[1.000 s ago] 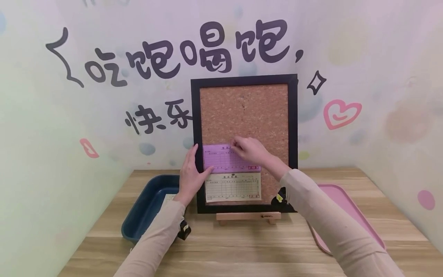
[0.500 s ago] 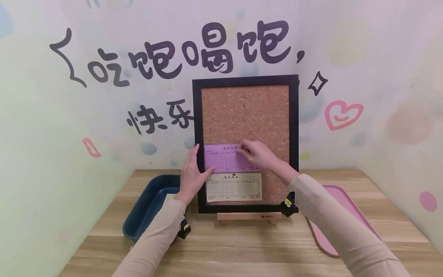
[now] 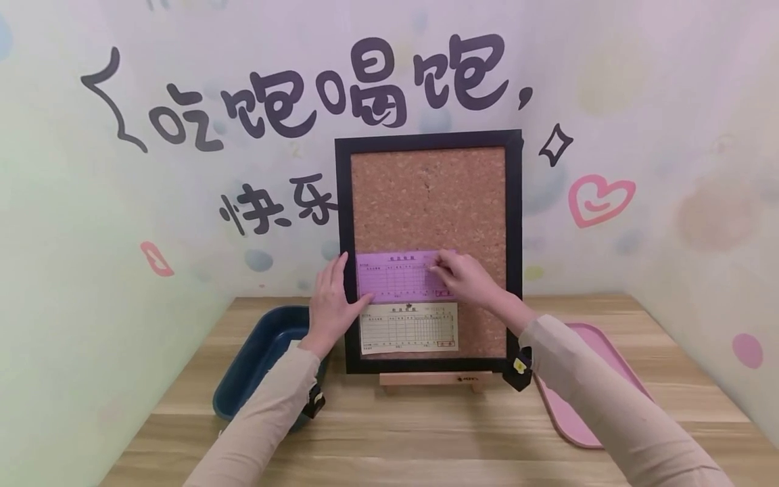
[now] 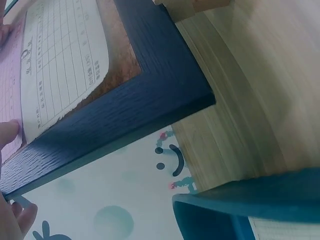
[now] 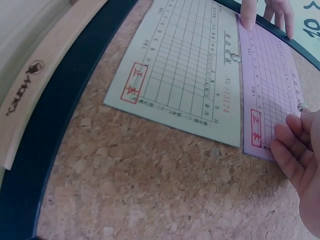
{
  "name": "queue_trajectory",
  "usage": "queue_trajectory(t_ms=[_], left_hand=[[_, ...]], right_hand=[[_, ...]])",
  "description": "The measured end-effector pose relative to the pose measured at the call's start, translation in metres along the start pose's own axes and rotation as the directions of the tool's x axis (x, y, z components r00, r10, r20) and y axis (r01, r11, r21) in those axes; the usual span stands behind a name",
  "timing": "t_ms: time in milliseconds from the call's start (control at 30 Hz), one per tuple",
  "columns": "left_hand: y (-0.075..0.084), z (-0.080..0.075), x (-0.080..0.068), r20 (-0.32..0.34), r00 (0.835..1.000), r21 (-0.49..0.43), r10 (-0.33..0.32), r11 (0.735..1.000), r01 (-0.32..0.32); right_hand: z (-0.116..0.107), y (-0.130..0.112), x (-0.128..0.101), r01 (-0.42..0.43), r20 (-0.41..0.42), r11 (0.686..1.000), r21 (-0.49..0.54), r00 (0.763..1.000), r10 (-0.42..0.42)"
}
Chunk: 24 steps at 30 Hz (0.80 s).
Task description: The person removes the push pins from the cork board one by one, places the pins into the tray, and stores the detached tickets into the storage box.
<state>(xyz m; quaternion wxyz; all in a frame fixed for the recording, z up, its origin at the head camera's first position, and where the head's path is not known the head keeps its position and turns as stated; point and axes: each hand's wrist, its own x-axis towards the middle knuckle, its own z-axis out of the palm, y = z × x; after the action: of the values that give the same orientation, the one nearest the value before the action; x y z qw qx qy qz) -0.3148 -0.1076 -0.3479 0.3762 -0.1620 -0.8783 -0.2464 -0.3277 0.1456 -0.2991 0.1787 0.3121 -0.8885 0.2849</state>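
Observation:
A purple printed receipt slip (image 3: pixel 395 274) lies against a black-framed cork board (image 3: pixel 429 196), directly above a cream receipt slip (image 3: pixel 409 331). My left hand (image 3: pixel 331 297) grips the frame's left side, fingers behind and thumb on the purple slip's lower left. My right hand (image 3: pixel 462 276) has curled fingers resting on the purple slip's upper right part. In the right wrist view, a clear pushpin (image 5: pixel 302 107) shows at the purple slip's top edge beside the curled fingers. Another clear pushpin (image 5: pixel 235 57) sits at the cream slip's heading.
The board leans on a small wooden easel (image 3: pixel 435 379) on the wood-grain table (image 3: pixel 426 433). To the left is a deep blue tray (image 3: pixel 234 379) with paper inside, partly behind the left forearm. A pink tray (image 3: pixel 575 423) lies at right, partly covered by the right forearm. A wall stands behind.
My right hand has slid rightward along the purple slip, from near its heading to its upper right part, uncovering the heading. My left hand has stayed on the frame.

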Motion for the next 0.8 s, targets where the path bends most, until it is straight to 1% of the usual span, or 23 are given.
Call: queue_trajectory(t_ms=[100,167,300,367,433,533,700,800], left_hand=[[-0.001,-0.002,0.001,0.003,1.0,0.014,0.011,1.0,-0.011],[-0.001,-0.004,0.002,-0.014,1.0,0.036,0.023,0.999,-0.023],[0.0,-0.008,0.008,-0.057,0.996,0.095,0.068,0.994,-0.063],[0.001,-0.01,0.011,-0.056,0.993,0.122,0.1,0.988,-0.092],[0.002,-0.012,0.016,-0.03,0.99,0.146,0.137,0.981,-0.131],[0.005,-0.017,0.023,0.041,0.979,0.173,0.201,0.963,-0.205],[0.009,-0.023,0.036,0.171,0.94,0.205,0.295,0.923,-0.327],[0.011,-0.025,0.044,0.224,0.92,0.211,0.32,0.906,-0.367]], right_hand=[[0.0,0.002,-0.004,-0.021,0.009,1.0,0.008,1.0,0.02],[-0.001,0.004,-0.006,-0.024,0.013,1.0,0.011,1.0,0.023],[-0.001,0.006,-0.01,-0.029,0.011,0.999,0.017,1.0,0.029],[-0.001,0.006,-0.011,-0.034,0.014,0.999,0.026,0.999,0.034],[-0.001,0.006,-0.012,-0.04,0.014,0.999,0.027,0.999,0.04],[0.0,0.005,-0.012,-0.038,0.013,0.999,0.018,0.999,0.038],[-0.001,0.002,-0.012,-0.033,-0.001,0.999,-0.012,0.999,0.033],[-0.001,0.002,-0.013,-0.028,-0.016,0.999,-0.025,1.0,0.027]])
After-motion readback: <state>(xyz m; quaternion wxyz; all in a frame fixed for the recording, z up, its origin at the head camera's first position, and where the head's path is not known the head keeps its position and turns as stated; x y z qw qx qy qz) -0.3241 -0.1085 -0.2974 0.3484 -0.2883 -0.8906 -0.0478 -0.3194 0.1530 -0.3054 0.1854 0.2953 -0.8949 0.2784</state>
